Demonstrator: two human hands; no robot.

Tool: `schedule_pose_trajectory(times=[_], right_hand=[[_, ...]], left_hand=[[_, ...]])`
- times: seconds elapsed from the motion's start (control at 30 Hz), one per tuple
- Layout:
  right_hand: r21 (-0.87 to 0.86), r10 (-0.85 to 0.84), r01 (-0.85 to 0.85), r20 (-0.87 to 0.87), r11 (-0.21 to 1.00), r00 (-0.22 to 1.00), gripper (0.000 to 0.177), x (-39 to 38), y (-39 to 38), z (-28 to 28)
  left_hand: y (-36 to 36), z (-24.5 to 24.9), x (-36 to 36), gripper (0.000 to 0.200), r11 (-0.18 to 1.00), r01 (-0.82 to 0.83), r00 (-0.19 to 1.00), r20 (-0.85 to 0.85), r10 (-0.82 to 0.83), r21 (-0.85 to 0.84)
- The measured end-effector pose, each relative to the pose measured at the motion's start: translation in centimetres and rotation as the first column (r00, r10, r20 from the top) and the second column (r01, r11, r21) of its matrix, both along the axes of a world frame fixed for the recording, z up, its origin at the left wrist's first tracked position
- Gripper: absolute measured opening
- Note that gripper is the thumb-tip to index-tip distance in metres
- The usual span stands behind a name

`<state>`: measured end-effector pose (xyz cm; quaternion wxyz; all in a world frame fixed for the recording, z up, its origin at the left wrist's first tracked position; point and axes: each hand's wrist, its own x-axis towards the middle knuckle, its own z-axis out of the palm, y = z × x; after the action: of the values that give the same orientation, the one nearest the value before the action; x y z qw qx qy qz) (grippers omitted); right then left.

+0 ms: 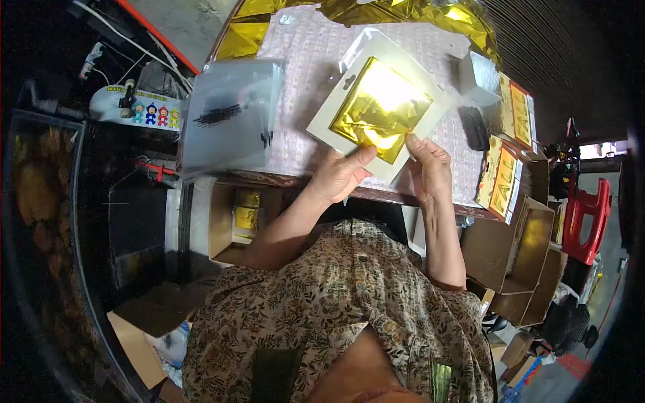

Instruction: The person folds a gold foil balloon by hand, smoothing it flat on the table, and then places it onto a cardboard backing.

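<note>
A folded gold foil packet (386, 101) lies on a white card (326, 124) with a hanging slot, tilted above the table. My left hand (344, 173) grips the lower left edge, its thumb on the foil. At the lower right edge my right hand (430, 164) pinches the card and foil, thumb on top. The fingers beneath the card are partly hidden. A clear plastic sleeve (359, 43) shows at the card's upper edge, and how far it reaches round the card is unclear.
Clear plastic bags (232, 117) are stacked at the table's left. White cards (479, 77), a black object (476, 127) and printed boxes (504, 178) stand at the right. Gold foil (430, 13) lies along the far edge. Cardboard boxes (494, 252) sit below right.
</note>
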<state>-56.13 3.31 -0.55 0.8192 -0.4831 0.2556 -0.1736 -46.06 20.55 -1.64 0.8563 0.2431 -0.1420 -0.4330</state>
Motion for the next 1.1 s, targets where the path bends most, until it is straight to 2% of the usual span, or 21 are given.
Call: schedule_pose_trajectory(times=[0.07,0.27,0.33,0.37,0.4,0.43,0.47,0.53,0.57,0.63,0.67,0.73,0.77,0.83,0.87,0.93,0.97,1.03,1.1], right_hand=[[0.071,-0.033,0.031,0.026,0.997,0.999,0.016,0.3,1.3,1.4],[0.104,-0.026,0.019,0.069,0.994,0.997,0.019,0.7,1.4,1.5],[0.085,-0.021,0.013,0.102,0.996,0.995,0.019,0.3,1.2,2.5],[0.065,-0.018,0.009,0.128,0.998,0.992,0.019,0.1,0.8,3.0],[0.064,-0.024,0.016,0.132,0.998,0.991,0.019,0.0,0.4,3.5],[0.057,-0.028,0.020,0.143,0.998,0.989,0.015,-0.2,0.1,3.7],[0.053,-0.028,0.021,0.147,0.998,0.989,0.010,-0.5,-0.2,3.8],[0.045,0.000,-0.007,0.163,0.999,0.987,0.010,-1.1,-1.1,3.0],[0.029,0.023,-0.028,0.148,0.999,0.989,0.010,-1.1,-1.1,3.3],[0.020,0.044,-0.046,0.124,0.999,0.991,0.010,-1.1,-0.7,3.8],[0.022,0.055,-0.058,0.122,0.998,0.991,0.010,-1.1,-0.5,4.1],[-0.010,0.030,-0.029,0.080,1.000,0.996,0.010,-1.3,-0.5,4.6],[-0.032,0.041,-0.039,0.087,0.999,0.995,0.009,-1.6,-0.9,4.3],[-0.050,0.044,-0.041,0.074,0.998,0.996,0.009,-2.1,-1.4,4.1],[-0.067,0.052,-0.047,0.064,0.997,0.997,0.008,-2.4,-1.6,4.0],[-0.051,0.047,-0.045,0.050,0.998,0.998,0.008,-2.6,-1.1,4.5],[-0.034,0.047,-0.046,0.042,0.998,0.998,0.008,-2.6,-0.9,4.6],[-0.042,0.105,-0.103,0.038,0.994,0.994,0.011,-2.8,-1.7,3.9],[-0.052,0.166,-0.164,0.033,0.985,0.986,0.014,-3.1,-2.3,3.3]], left_hand=[[0.0,-0.1,0.0,0.053,1.000,0.003,1.000,0.011,-0.004,0.027],[1.0,0.4,0.3,0.060,0.996,0.071,0.994,-0.083,-0.066,0.061],[1.8,0.1,1.0,0.060,0.999,-0.018,0.990,0.140,0.011,0.049],[2.9,-2.2,2.7,0.061,0.995,-0.035,0.964,0.266,0.008,0.097],[4.5,-1.1,3.7,0.064,0.979,-0.093,0.968,0.247,0.047,0.181],[4.5,-1.1,5.8,0.061,0.946,-0.292,0.880,0.427,0.209,0.138],[5.1,1.8,6.7,0.057,0.919,-0.334,0.844,0.500,0.194,0.208],[6.1,4.3,8.9,0.057,0.909,-0.356,0.698,0.709,0.105,0.216],[5.8,5.4,9.7,0.057,0.904,-0.365,0.699,0.707,0.109,0.222],[5.2,6.5,11.1,0.062,0.897,-0.214,0.615,0.767,-0.183,0.386],[4.9,6.3,11.7,0.062,0.894,-0.224,0.619,0.765,-0.178,0.389],[4.2,6.5,12.5,0.068,0.931,-0.164,0.457,0.862,-0.221,0.326],[4.1,6.8,12.2,0.068,0.931,-0.164,0.457,0.861,-0.221,0.326],[4.0,7.6,11.6,0.075,0.919,-0.045,0.573,0.763,-0.298,0.393],[3.9,7.8,11.6,0.075,0.919,-0.039,0.574,0.761,-0.301,0.392],[4.2,7.9,11.9,0.083,0.902,-0.063,0.475,0.808,-0.349,0.427],[4.2,8.1,11.7,0.083,0.901,-0.063,0.477,0.807,-0.350,0.428],[4.6,8.6,11.2,0.087,0.901,-0.006,0.577,0.737,-0.352,0.434],[4.8,8.9,10.3,0.087,0.899,-0.031,0.626,0.710,-0.323,0.436]])
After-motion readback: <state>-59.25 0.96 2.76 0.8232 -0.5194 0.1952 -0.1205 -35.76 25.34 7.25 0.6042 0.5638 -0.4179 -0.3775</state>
